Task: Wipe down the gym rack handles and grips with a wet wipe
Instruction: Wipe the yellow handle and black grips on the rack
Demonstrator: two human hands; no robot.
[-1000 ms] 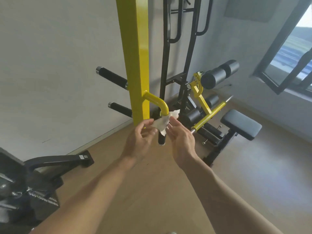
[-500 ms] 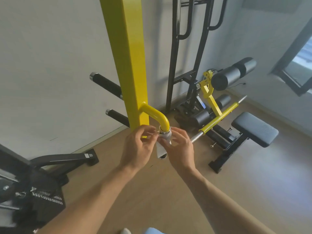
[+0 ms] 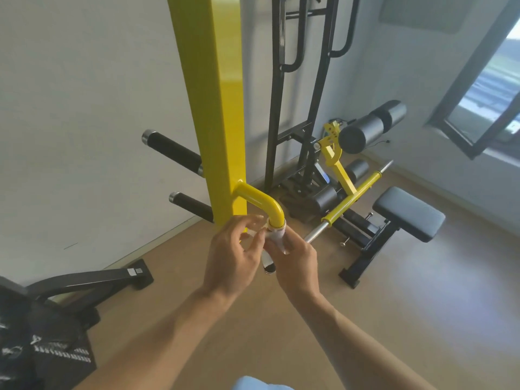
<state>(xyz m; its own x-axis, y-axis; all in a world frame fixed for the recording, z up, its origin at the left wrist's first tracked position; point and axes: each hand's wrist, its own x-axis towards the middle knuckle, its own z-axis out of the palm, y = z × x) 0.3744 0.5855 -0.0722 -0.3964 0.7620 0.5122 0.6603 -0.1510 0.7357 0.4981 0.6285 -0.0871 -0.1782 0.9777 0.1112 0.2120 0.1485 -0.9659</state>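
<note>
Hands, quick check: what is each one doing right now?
Left hand: fingers loosely spread, blurred, beside the wet wipe; grip cannot be told.
Right hand: holds the wet wipe wrapped round the handle grip.

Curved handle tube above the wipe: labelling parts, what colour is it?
Glossy yellow, like the upright post; the curved handle tube shows clearly in the head view.
</note>
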